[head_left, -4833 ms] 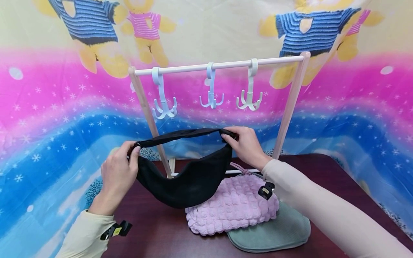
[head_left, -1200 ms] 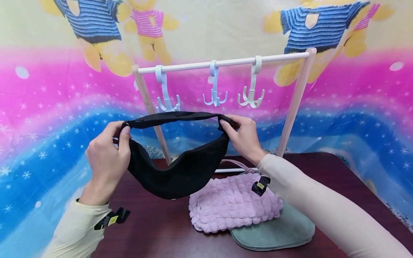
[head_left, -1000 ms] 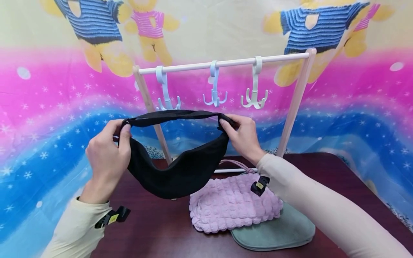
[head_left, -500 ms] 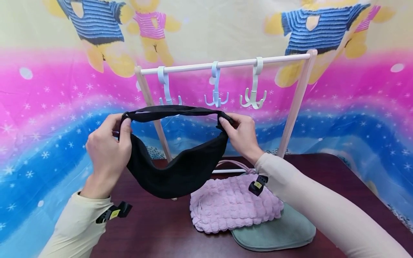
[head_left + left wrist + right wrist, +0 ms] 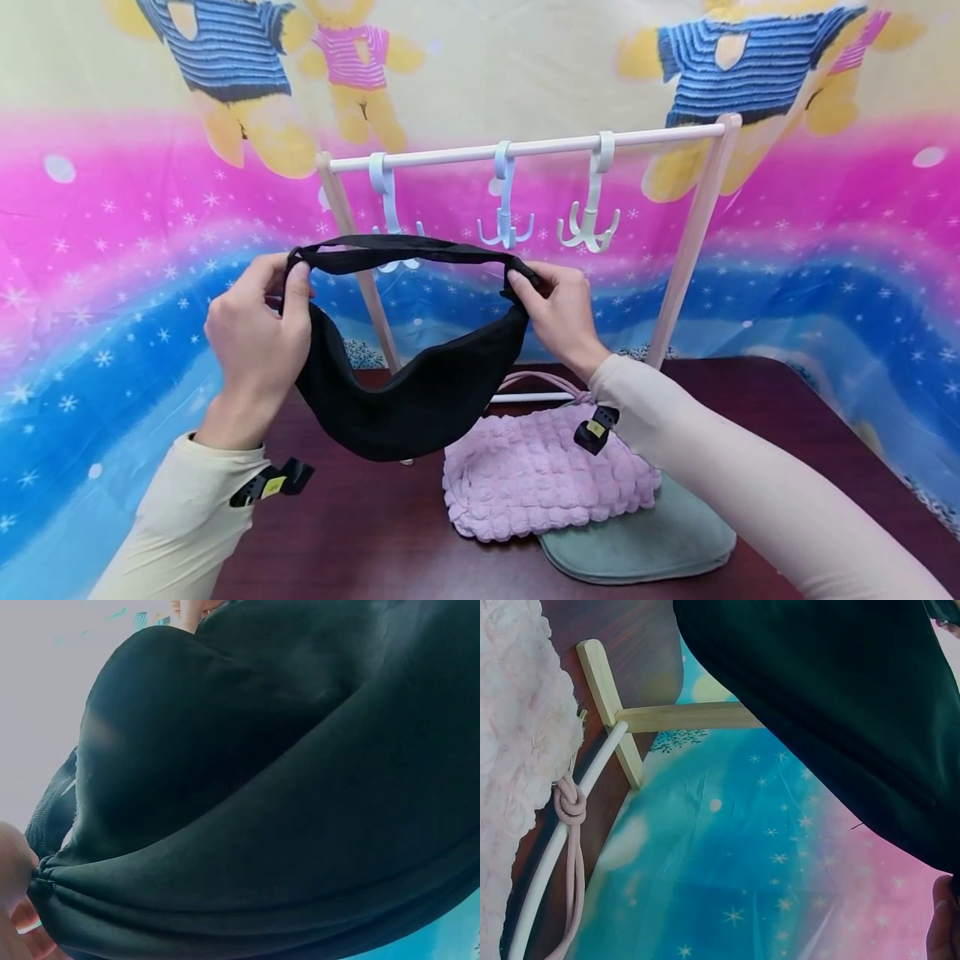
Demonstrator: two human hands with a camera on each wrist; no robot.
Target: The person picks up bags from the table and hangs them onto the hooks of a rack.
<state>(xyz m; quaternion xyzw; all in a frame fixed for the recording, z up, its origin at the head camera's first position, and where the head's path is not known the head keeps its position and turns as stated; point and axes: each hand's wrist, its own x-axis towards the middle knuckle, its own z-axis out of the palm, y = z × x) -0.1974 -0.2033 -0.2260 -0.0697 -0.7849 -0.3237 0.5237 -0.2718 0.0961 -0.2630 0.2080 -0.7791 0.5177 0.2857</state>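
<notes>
A black crescent-shaped shoulder bag (image 5: 420, 408) hangs in the air between my two hands, its strap arched along the top. My left hand (image 5: 258, 325) pinches the bag's left end where strap and body meet; in the left wrist view the gathered cloth of the bag (image 5: 225, 877) runs to the fingers. At the other end, my right hand (image 5: 562, 312) grips the strap joint between thumb and fingers. The strap overlaps the lower prongs of the left pale-blue hook (image 5: 385, 187) in the head view. Seen from the right wrist, the bag's smooth underside (image 5: 832, 712) fills the upper right.
A wooden rack with a white bar (image 5: 450, 154) stands at the back. Another blue hook (image 5: 506, 200) and a pale-green hook (image 5: 595, 192) hang from it. On the dark red table (image 5: 337, 533), a pink puffy bag (image 5: 540, 483) overlaps a grey-green bag (image 5: 645, 537).
Both hands have raised the black bag since the earliest frame, the left hand rising further lately. The strap now crosses in front of the left hook's prongs. The bags on the table stay put.
</notes>
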